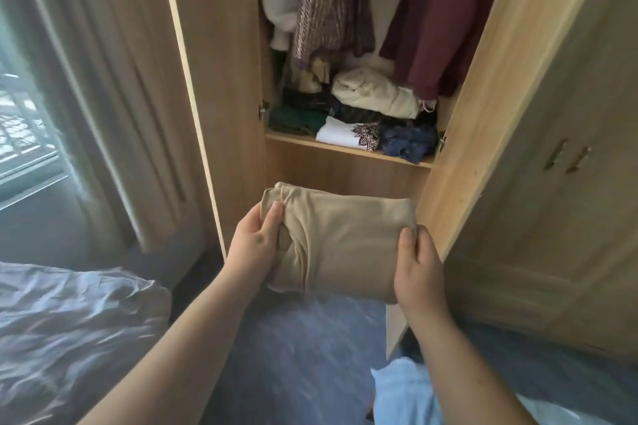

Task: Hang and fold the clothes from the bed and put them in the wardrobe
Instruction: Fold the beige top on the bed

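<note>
A folded beige garment [340, 238] is held in the air in front of the open wooden wardrobe [348, 148]. My left hand [253, 241] grips its left edge, thumb on top. My right hand [419, 267] grips its right edge, thumb on top as well. The garment hangs just below and in front of the wardrobe shelf, where folded clothes [359, 114] lie in a pile: a cream piece, a white printed one, a green one and a blue one. Above them hang a maroon garment [445, 14] and a patterned one [328, 0].
The left wardrobe door [214, 79] stands open beside a curtain [103, 86] and a window [24, 134]. The right door [476, 107] is open too. The bed with a pale sheet [69, 328] is at lower left. Dark floor [300, 355] lies below my arms.
</note>
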Demonstrator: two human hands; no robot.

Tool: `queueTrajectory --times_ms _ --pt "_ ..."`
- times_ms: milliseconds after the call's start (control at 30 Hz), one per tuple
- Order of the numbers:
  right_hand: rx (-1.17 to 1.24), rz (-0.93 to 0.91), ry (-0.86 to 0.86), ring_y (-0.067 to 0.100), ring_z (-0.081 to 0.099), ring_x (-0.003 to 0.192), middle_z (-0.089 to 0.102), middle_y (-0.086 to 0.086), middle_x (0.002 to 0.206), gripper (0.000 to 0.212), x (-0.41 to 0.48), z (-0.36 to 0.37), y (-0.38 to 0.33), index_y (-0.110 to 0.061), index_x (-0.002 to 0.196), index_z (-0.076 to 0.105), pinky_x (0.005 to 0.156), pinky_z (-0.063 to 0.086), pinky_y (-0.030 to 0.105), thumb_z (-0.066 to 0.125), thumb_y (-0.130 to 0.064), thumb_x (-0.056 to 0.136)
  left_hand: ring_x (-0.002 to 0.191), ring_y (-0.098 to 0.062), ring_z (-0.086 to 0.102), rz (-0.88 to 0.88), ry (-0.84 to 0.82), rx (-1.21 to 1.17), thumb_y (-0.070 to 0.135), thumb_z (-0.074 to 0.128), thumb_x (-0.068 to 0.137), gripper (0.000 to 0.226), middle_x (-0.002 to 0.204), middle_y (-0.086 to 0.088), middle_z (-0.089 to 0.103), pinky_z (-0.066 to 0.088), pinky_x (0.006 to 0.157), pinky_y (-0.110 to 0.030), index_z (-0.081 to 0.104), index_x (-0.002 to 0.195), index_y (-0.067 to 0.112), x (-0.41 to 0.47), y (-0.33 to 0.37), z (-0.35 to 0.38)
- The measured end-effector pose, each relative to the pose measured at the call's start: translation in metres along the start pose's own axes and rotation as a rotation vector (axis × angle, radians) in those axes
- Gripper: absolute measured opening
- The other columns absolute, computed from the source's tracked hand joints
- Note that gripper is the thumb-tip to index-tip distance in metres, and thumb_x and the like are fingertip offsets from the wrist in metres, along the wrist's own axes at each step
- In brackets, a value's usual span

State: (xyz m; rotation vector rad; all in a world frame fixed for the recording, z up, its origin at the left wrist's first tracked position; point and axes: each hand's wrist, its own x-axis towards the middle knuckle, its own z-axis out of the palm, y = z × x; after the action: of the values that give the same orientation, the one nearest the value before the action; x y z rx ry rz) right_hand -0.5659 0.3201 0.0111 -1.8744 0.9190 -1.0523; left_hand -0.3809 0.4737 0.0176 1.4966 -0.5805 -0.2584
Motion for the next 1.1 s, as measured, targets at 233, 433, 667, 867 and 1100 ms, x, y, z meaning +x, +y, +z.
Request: queueTrajectory --times_ms 233,433,667,867,1100 --pt "0.002 0.037 -0.057 0.019 0.060 0.091 0.062 -0.001 0.095 0.032 0.092 0.027 0.027 -0.022 0.104 0.055 0.079 0.047 0.038 0.033 -0.045 0.103 0.094 -0.013 0.071 -0.023 0.018 -0.010 0.048 0.052 0.096 0.022 0.095 0.004 0.076 0.055 0.089 -0.042 0.070 0.098 0.036 0.084 -0.024 0.046" --pt "-0.047 0.070 -0.043 0.017 0.059 0.087 0.061 0.000 0.092 0.030 0.178 0.080 0.052 -0.019 0.101 0.052 0.078 0.048 0.039 0.033 -0.042 0.104 0.087 -0.002 0.068 -0.012 -0.013 0.016 0.040 0.050 0.103 0.021 0.094 0.008 0.076 0.051 0.076 -0.023 0.070 0.095 0.039 0.186 -0.057 0.071" --pt "-0.107 0.098 0.018 0.029 0.057 0.088 0.061 0.001 0.087 0.025 0.307 0.175 0.075 -0.019 0.093 0.051 0.070 0.032 0.033 0.036 -0.035 0.104 0.094 -0.006 0.069 -0.066 -0.099 -0.020 0.043 0.048 0.102 0.024 0.098 0.009 0.075 0.053 0.087 -0.037 0.070 0.099 0.033 0.348 -0.113 0.088" --pt "-0.091 0.153 0.043 0.023 0.061 0.085 0.062 -0.003 0.087 0.025 0.402 0.236 0.093 -0.027 0.092 0.052 0.079 0.050 0.045 0.036 -0.041 0.104 0.097 -0.008 0.071 -0.175 -0.239 -0.042 0.052 0.047 0.100 0.024 0.103 0.013 0.074 0.055 0.094 -0.041 0.068 0.106 0.040 0.475 -0.126 0.106" --pt "-0.057 0.185 0.108 0.022 0.063 0.099 0.066 -0.004 0.104 0.036 0.493 0.268 0.136 -0.035 0.110 0.054 0.092 0.049 0.048 0.032 -0.060 0.096 0.092 -0.002 0.069 -0.244 -0.262 0.063 0.056 0.044 0.099 0.030 0.098 0.017 0.074 0.054 0.087 -0.030 0.065 0.110 0.037 0.574 -0.162 0.162"
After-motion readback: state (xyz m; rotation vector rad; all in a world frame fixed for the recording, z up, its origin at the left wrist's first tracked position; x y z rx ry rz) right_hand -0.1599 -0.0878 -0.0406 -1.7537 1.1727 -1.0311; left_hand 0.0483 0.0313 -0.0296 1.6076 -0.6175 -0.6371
